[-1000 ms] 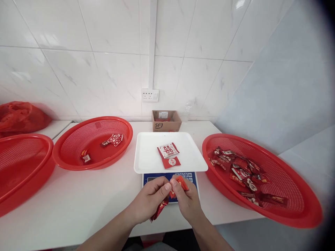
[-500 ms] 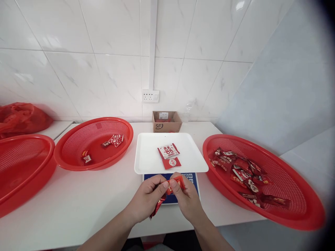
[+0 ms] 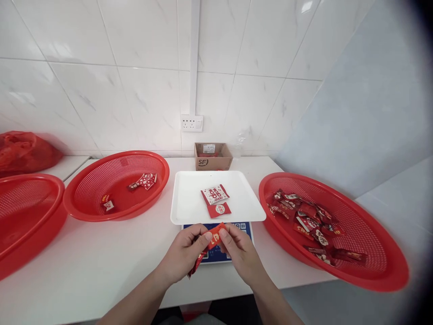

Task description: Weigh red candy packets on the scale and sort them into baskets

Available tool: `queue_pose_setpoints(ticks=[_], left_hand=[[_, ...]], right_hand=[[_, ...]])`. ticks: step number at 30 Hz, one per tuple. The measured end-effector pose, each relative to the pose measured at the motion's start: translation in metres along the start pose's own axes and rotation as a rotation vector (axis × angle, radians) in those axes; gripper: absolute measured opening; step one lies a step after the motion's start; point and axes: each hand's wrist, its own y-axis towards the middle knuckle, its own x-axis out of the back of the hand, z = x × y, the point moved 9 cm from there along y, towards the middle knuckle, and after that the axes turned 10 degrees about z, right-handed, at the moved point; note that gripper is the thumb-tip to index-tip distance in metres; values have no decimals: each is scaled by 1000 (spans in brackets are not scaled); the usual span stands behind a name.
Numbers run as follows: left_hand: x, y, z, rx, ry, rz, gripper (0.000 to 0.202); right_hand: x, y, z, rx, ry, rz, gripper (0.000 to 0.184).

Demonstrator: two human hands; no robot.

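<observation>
A small red candy packet [image 3: 215, 236] with yellow print is stretched between my two hands, just in front of a kitchen scale [image 3: 248, 230]. My left hand [image 3: 187, 253] pinches its left end, thumb on top. A darker shiny red wrapped piece [image 3: 196, 266] sticks out below the left fingers. My right hand [image 3: 239, 250] is closed on the packet's right end. On the scale's white tray [image 3: 184, 196] lie a white-and-red packet [image 3: 215, 195] and a smaller red packet [image 3: 219, 209], touching each other. The hands partly cover the scale's blue panel.
A red basket [image 3: 382, 271] on the right holds several wrapped sweets. Another red basket [image 3: 84, 214] on the left holds a few packets, beside a third red basket [image 3: 50, 234]. A cardboard box [image 3: 214, 163] stands against the wall; a red bag [image 3: 30, 151] sits far left.
The red packet now shows more of its printed face between my fingers, and my hands have opened slightly around it. The whole view has shifted a little.
</observation>
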Motion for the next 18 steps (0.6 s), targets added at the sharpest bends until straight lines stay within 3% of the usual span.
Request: queue_pose_setpoints(ticks=[5, 10, 18], left_hand=[[-8, 3, -12, -87, 77, 38, 36], [-9, 0, -21, -144, 97, 40, 38], [-4, -1, -15, -138, -10, -28, 41]], right_hand=[[-2, -1, 8, 50, -96, -3, 34], [-5, -3, 10, 52, -56, 13, 34], [-11, -2, 11, 43, -43, 57, 35]])
